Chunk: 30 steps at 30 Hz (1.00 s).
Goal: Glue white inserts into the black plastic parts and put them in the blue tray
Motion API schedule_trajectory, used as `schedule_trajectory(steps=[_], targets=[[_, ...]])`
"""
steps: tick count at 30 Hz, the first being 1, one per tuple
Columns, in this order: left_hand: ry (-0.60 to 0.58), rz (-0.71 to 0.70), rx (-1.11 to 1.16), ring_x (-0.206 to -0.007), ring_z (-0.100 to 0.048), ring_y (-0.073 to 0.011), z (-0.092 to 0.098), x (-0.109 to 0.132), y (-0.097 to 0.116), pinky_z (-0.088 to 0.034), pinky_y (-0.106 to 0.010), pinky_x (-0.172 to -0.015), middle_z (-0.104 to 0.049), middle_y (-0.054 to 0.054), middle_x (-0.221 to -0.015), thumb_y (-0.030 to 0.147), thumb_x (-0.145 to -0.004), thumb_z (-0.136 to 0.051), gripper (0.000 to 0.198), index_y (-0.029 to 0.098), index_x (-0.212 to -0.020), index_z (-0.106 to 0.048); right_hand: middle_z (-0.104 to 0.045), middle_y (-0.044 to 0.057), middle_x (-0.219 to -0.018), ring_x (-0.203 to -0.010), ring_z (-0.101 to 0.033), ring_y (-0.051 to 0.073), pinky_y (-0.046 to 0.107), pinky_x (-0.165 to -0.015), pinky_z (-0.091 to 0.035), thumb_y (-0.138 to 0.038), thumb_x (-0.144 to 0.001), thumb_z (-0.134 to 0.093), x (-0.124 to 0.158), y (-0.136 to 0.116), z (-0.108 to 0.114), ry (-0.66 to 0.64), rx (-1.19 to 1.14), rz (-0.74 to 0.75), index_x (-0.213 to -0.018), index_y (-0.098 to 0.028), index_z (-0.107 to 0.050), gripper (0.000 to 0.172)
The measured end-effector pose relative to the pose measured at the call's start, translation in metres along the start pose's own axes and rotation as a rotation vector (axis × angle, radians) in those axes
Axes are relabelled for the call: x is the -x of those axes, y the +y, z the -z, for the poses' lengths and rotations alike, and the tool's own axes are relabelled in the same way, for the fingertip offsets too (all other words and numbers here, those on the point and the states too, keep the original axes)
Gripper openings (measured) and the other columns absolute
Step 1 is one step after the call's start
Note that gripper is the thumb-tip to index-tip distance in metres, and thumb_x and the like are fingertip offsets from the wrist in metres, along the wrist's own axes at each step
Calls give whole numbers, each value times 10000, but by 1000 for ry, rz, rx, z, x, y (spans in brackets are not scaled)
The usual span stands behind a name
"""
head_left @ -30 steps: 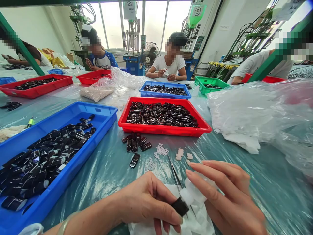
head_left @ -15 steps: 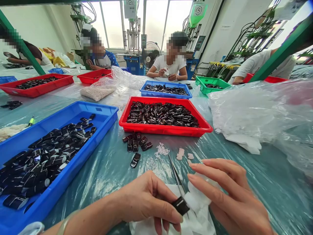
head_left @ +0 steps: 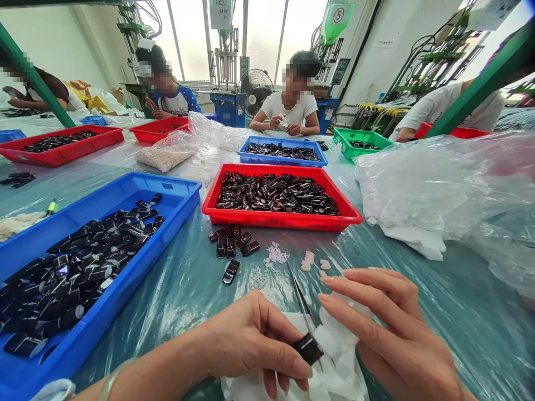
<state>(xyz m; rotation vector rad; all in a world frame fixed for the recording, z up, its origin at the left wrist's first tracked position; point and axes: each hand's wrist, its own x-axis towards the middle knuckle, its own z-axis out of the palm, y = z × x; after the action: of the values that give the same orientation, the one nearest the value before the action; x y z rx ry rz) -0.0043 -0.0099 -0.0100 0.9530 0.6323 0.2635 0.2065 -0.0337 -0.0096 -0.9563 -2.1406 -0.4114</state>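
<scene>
Little has changed over the last second; the left hand (head_left: pixel 251 340) keeps the same pinch on the small black part (head_left: pixel 308 348), thumb over it and fingers beneath, and the part sits at the same spot just off the thumb tip; the right hand (head_left: pixel 388 334) has only drawn its fingers slightly nearer, so the white cloth (head_left: pixel 334 340) it presses now meets the part's far edge; judged from that, the wiping or cleaning of this one piece is in mid-course rather than ending.

The right hand is closed loosely on the cloth, fingers long and flat above it; whether it also holds the thin metal tweezers (head_left: pixel 298 295) that rise from just behind the grip, I cannot tell.

The part itself is a short glossy black block, dark and reflective on its upper face, tilted toward the cloth; more cloth lies beneath the grip.

Beyond the grip lie a few loose black pieces (head_left: pixel 232 245) and white scraps (head_left: pixel 276 255); further beyond stands the red tray (head_left: pixel 276 220); left of the grip, the blue tray (head_left: pixel 125 278).
</scene>
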Motion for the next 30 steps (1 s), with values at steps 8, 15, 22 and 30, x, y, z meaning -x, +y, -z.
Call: schedule_trajectory(steps=[8, 15, 22, 30], targets=[[12, 12, -17, -428, -481, -34, -1, -1, 2, -419, -128, -436, -612, 9, -571, 199, -652, -689, 119, 134, -736, -742, -705, 11, -896, -910, -578, 198, 383, -767, -440, -44, -855, -453, -7, -4, 4, -26, 27, -16, -935, -282, -619, 301], [22, -4, -13, -466, -520, -54, 1, -4, -4, -464, -148, -475, -598, 1, -558, 213, -624, -717, 150, 114, -735, -735, -670, 59, -979, -951, -572, 217, 396, -783, -426, 15, -814, -418, -5, 5, 1, -43, 11, -56, -1039, -223, -578, 364], [91, -44, 43, -552, -582, -96, -1, -3, -2, -491, -175, -512, -654, -41, -655, 200, -572, -739, 206, 115, -759, -733, -655, 59, -1030, -927, -612, 259, 370, -769, -476, -340, -726, -632, 8, 36, -11, 21, -146, -776, -1050, -221, -585, 349], [123, -76, 14, -583, -591, -118, -3, -1, 2, -487, -187, -512, -657, -59, -676, 217, -566, -724, 204, 105, -736, -728, -700, 110, -792, -703, -664, 269, 381, -629, -532, -417, -596, -666, 20, 82, -24, 98, -303, -1136, -803, -167, -589, 333]])
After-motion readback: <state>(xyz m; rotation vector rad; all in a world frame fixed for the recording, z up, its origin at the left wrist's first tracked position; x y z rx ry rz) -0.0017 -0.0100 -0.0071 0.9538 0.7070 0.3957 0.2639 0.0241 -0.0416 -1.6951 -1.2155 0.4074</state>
